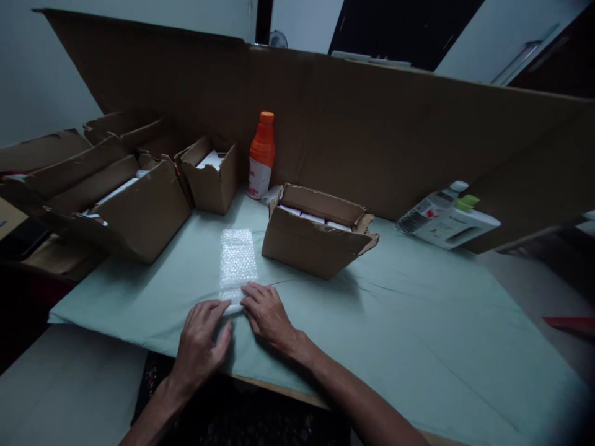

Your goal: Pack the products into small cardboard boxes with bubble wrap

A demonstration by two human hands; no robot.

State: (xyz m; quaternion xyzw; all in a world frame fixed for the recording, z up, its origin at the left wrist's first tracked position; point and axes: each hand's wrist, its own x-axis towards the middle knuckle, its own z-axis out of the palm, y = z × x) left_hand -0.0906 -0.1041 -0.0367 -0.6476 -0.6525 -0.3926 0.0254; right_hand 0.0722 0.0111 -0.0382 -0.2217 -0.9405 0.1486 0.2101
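Observation:
A narrow strip of clear bubble wrap (238, 257) lies flat on the pale green tablecloth, with its near end folded or rolled into a whitish edge. My left hand (203, 337) touches the left corner of that near end with its fingertips, its thumb spread away. At the right corner my right hand (268, 314) has its fingers bent over the folded end, pressing on it. Whether something is wrapped inside the fold cannot be made out. Just beyond my right hand stands an open cardboard box (307, 244) with several white packets inside.
Several open cardboard boxes (153, 214) line the left side. An orange bottle (263, 155) stands behind, against a tall cardboard wall (390, 130). A white jug with a green cap (458, 226) and a clear bottle (430, 207) lean at the right. The tablecloth (409, 334) is lightly creased.

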